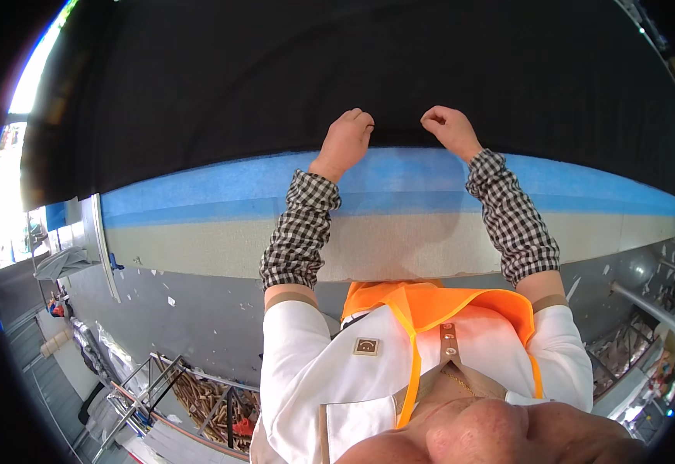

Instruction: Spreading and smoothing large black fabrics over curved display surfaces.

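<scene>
Black fabric is spread over the far part of a long table, its near edge lying along a blue sheet. My left hand is over the fabric with its fingers curled; its fingertips are partly hidden. To its right, my right hand has thumb and forefinger bent together in a ring, also at the fabric. Whether either hand pinches the cloth cannot be made out. Checked sleeve covers are on both forearms. A pale, cream-coloured layer shows along the table's near side, below the blue sheet.
My orange apron touches the near table edge. A pale straight bar with a blue clamp-like part crosses the table's left end. Scraps lie on the grey floor. Behind at left stands a metal-framed rack of brown pieces; metal tubes are at right.
</scene>
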A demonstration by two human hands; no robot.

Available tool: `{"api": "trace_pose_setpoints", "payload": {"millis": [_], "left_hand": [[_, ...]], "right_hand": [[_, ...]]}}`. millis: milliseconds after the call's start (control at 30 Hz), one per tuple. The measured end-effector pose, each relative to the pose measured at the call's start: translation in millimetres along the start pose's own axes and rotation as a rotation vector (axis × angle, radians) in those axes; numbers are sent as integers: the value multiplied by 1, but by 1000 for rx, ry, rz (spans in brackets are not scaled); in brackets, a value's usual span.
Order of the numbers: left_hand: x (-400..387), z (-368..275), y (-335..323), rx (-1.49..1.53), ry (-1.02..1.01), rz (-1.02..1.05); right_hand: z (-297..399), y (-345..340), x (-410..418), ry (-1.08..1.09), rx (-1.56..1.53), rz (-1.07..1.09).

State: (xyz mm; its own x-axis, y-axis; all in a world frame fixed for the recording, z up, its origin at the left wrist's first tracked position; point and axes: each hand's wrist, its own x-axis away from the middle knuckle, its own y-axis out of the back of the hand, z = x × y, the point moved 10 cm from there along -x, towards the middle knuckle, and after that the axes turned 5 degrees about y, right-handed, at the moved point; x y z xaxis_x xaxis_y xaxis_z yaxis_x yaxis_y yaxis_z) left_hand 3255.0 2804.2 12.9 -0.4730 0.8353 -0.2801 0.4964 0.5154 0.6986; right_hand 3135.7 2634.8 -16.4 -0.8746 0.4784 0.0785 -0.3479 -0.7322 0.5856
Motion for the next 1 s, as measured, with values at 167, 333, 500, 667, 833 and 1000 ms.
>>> {"api": "trace_pose_setpoints", "payload": {"millis": [167, 333, 500, 667, 833, 1000], "left_hand": [[6, 3, 8, -45, 16, -43], [14, -14, 27, -302, -117, -82], [41, 27, 59, -390, -48, -150], [52, 23, 45, -462, -92, -111], [57, 30, 58, -432, -81, -164], [73, 60, 116, -575, 48, -375]], "right_hand": [[68, 2, 23, 523, 378, -173], [47, 6, 29, 429, 294, -180], [56, 2, 38, 573, 289, -205], [50, -2, 51, 672, 438, -177], [54, -6, 53, 718, 456, -173], [53, -9, 51, 693, 472, -165]]}}
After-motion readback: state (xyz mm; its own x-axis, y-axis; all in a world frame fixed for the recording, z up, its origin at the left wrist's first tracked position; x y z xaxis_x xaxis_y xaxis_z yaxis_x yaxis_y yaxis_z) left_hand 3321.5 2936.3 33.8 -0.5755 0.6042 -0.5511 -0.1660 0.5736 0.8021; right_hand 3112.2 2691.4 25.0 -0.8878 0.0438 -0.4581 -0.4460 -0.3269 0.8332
